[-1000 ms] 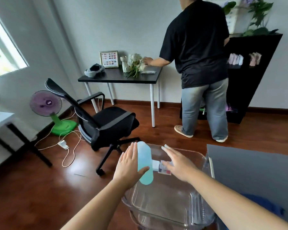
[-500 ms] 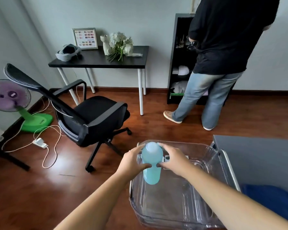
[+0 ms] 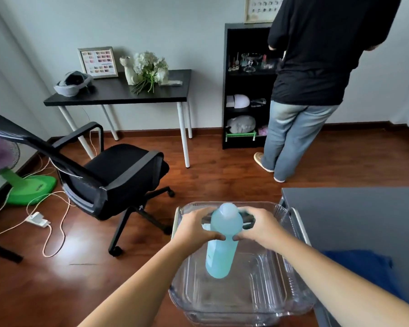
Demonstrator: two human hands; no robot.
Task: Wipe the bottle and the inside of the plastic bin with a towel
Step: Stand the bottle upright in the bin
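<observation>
I have my left hand [image 3: 196, 228] and right hand [image 3: 260, 228] wrapped round the upper body of the bottle [image 3: 222, 241], one on each side, thumbs almost meeting on the near face. A two-sided grip keeps the tall, smooth container upright and, I judge, guards against slip during a lift. The bottle, filled with pale blue liquid, stands inside the clear plastic bin [image 3: 257, 284]; whether its base touches the bin floor I cannot tell. The bin sits just beside the grey table [image 3: 352, 213], where the blue towel [image 3: 361, 265] lies near the right arm. I judge the bottle must come out first, since it blocks access to the bin's interior.
</observation>
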